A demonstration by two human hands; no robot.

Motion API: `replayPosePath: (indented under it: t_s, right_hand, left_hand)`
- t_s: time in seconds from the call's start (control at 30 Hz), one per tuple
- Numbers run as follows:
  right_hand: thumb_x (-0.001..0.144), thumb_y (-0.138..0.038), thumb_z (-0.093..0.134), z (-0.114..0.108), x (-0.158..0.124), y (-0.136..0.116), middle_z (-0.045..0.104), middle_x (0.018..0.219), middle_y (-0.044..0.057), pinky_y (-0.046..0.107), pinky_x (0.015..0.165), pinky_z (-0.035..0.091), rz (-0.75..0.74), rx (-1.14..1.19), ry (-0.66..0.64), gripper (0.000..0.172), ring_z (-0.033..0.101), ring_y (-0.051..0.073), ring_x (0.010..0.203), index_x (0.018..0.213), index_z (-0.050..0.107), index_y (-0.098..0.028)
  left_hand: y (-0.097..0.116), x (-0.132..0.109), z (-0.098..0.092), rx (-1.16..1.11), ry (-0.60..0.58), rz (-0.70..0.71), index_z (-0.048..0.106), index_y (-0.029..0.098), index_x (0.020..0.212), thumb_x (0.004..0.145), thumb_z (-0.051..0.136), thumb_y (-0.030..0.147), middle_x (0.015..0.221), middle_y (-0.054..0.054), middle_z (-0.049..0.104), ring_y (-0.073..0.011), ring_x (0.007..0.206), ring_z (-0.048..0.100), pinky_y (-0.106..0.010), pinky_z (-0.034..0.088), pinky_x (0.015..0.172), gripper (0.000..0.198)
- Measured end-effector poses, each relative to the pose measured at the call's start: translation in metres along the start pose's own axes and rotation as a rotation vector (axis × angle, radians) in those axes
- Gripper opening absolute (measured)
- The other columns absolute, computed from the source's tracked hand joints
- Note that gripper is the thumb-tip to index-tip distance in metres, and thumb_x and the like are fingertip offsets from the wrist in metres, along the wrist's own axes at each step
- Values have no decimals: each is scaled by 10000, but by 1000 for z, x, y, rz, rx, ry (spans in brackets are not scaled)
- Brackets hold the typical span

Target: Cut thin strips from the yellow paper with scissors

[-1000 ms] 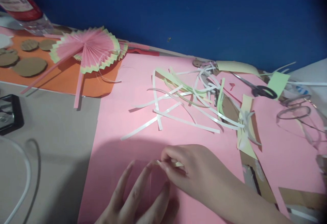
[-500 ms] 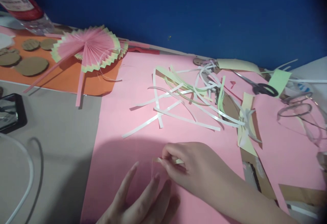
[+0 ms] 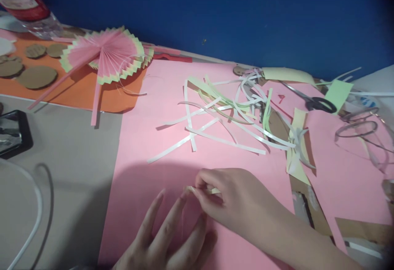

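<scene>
Over the pink paper sheet [image 3: 135, 179], my right hand [image 3: 227, 196] pinches a short pale-yellow paper strip [image 3: 214, 191] between thumb and forefinger. The strip's left end sticks out past the fingertips. My left hand [image 3: 172, 233] lies open on the sheet with fingers spread, and one fingertip touches or nearly touches that end of the strip. A thin pale line, perhaps a crease or a thread, runs down from there between the left fingers. Beyond both hands lies a loose pile of white and green paper strips [image 3: 215, 114].
Back left, a pink paper fan [image 3: 113, 52] and cardboard discs [image 3: 37, 76] rest on orange paper [image 3: 113, 101]. A bottle [image 3: 30, 7], phone [image 3: 14, 134] and white cable [image 3: 38, 204] are leftward. Scissors [image 3: 320, 104] and glasses [image 3: 357, 128] lie right, among paper scraps. A blue partition [image 3: 215, 15] stands behind.
My left hand's fingers have moved up, and one fingertip has come to the strip's left end. My right hand keeps its pinch almost in place.
</scene>
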State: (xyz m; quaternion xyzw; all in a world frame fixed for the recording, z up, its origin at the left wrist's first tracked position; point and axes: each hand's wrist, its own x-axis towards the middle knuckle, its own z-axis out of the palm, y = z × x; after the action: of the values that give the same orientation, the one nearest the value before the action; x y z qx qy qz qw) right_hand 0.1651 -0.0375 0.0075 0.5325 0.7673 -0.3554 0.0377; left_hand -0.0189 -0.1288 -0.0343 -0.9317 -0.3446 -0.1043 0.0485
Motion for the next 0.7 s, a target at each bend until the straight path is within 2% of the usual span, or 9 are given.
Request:
replayPosePath:
  t_s: [0.3,0.7]
  right_hand:
    - [809,-212,510,3,1,-3,550,538,-74,225,470,243,18,-36,5,162,492,90,479,651,476,-216]
    - [795,-200,515,3,1,-4,554,532,-65,228,466,233,41,-48,5,149,485,92,468,649,486,-213]
  left_hand:
    - [0,2,-1,2,9,-1,556,354,1275,852,581,444,1387,17,411,-365,1272,382,-606,115,1160,433]
    - [1,1,0,-4,30,-8,571,359,1263,852,584,408,1370,19,439,-361,1268,415,-616,162,1150,414]
